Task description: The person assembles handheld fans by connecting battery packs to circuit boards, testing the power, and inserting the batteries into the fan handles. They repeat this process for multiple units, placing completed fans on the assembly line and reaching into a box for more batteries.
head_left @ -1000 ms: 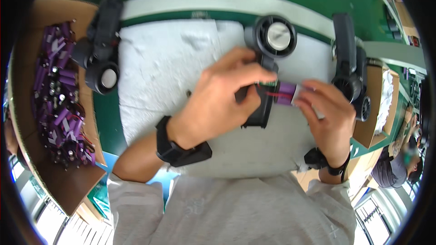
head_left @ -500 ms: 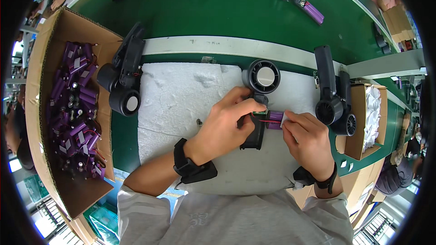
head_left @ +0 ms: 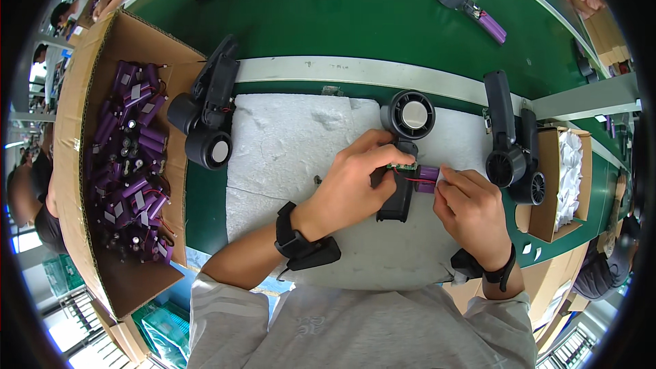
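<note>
A dark grey handheld fan lies on the white foam sheet, its round head [head_left: 412,115] at the far side and its handle [head_left: 395,206] toward me. My left hand [head_left: 348,181] is closed at the handle's top, thumb and fingers on a small green circuit board [head_left: 403,166]. Red wires run from there to a purple battery pack [head_left: 428,172] beside the handle. My right hand [head_left: 476,208] pinches at the pack's right end, where a small white piece [head_left: 440,176] shows between the fingertips. The fingers partly hide that end.
A cardboard box [head_left: 72,157] full of purple battery packs stands at left. Fan parts [head_left: 217,150] lie beside it, with more fans [head_left: 503,164] at right near a box of white sheets [head_left: 567,178]. Beyond the pale rail [head_left: 307,68], several fan assemblies rest on the green surface [head_left: 383,20].
The whole scene has shifted a little to the right in the picture. Both hands keep nearly the same hold on the fan's board and the battery pack's end.
</note>
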`<state>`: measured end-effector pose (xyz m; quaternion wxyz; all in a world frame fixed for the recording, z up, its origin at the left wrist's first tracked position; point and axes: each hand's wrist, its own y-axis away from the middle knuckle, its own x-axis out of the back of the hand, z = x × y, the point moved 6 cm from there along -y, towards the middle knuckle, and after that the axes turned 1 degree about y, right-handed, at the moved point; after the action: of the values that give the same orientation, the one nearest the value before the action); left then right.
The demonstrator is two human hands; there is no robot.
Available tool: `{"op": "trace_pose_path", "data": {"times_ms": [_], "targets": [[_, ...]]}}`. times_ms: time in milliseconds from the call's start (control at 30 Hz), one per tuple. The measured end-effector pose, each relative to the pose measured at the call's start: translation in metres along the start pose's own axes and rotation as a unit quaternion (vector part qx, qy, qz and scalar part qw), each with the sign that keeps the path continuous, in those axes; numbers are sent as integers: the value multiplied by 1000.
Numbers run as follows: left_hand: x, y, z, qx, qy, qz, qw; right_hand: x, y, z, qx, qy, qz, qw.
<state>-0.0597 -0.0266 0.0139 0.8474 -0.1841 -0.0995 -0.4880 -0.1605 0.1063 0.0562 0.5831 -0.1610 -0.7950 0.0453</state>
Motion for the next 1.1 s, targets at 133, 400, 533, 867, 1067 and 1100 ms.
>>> {"op": "trace_pose_path", "data": {"times_ms": [133, 400, 533, 867, 1067, 1100], "targets": [[-1, 0, -4, 15, 12, -19, 1000, -1, 0, 4, 4, 4, 5, 1000], [2, -1, 0, 21, 25, -48, 998, 8, 0, 12, -10, -38, -11, 999], [3, -2, -2, 40, 66, -65, 995, 4, 3, 14, -12, -37, -13, 999], [1, -3, -13, 61, 72, -55, 994, -4, 9, 3, 16, 36, -11, 999], [3, -2, -14, 56, 62, -42, 996, -8, 8, -5, -28, 53, -4, 998], [3, -2, -14, 55, 62, -44, 996, -7, 8, -4, -35, 48, 5, 998]]}}
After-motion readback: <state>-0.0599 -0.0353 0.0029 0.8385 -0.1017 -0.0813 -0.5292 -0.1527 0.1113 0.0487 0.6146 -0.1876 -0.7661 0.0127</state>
